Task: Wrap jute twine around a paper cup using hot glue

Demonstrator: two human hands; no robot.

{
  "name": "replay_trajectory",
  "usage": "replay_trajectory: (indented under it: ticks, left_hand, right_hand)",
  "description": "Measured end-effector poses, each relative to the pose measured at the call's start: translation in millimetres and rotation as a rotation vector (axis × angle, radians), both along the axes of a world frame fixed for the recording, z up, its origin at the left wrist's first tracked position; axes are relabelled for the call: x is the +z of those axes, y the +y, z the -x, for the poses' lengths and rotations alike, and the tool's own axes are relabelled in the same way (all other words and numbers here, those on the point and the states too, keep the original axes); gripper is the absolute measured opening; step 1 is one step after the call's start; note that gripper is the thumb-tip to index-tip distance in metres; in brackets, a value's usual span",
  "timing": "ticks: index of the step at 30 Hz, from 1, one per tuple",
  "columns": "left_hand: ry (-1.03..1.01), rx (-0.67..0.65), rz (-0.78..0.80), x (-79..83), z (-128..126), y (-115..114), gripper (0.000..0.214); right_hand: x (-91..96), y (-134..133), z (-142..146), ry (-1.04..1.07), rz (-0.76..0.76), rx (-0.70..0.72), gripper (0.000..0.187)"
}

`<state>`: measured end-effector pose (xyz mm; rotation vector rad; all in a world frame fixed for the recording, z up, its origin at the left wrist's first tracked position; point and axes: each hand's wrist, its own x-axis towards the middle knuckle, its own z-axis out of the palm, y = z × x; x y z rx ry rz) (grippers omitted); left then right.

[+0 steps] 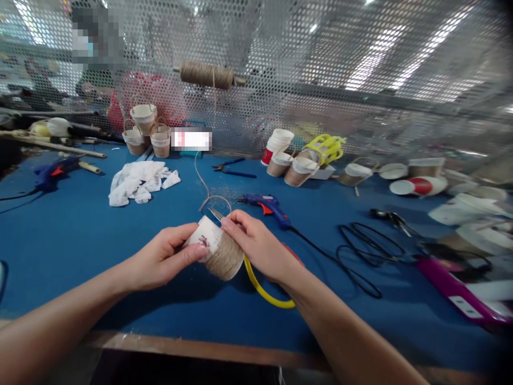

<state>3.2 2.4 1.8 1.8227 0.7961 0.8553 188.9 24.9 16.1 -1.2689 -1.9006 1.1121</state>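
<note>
My left hand [170, 254] is closed around the white end of a paper cup [206, 230], its thumb beside a small dark red print. Twine [224, 256] is wound round the rest of the cup, which lies tilted above the mat. My right hand [256, 243] is closed on a pair of scissors [272, 298] with yellow and red handles; a metal blade shows past the thumb, and the handles come out below the palm. The fingers also rest against the cup. A loose strand of twine [202, 182] runs from the spool [206, 75] down to near the blade.
A blue glue gun [266, 206] lies just beyond my right hand, its cord trailing right. Pliers [234, 168], white cloth [138, 182] and twine-wrapped cups [144, 120] stand behind. Another glue gun [54, 174] is at left, a purple power strip [451, 291] at right. Perforated metal [280, 64] backs the table.
</note>
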Motion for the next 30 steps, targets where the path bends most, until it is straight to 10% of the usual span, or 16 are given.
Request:
replay_trajectory:
  ticks: [7,17,30]
  left_hand:
    - [0.090,-0.026,-0.100,5.3,6.6,2.8,0.016]
    - [-0.143,0.019,0.385,2.5,-2.4,6.7,0.023]
    - [-0.119,-0.010,0.281,4.1,-3.3,4.4,0.018]
  right_hand:
    - [0.8,-0.8,-0.1,-0.070,-0.175,-0.025,0.021]
    - [-3.0,-12.3,5.7,-0.337,-0.514,-0.065,0.016]
    - [-1.5,-7.8,1.5,-0.131,-0.545,-0.004,0.013]
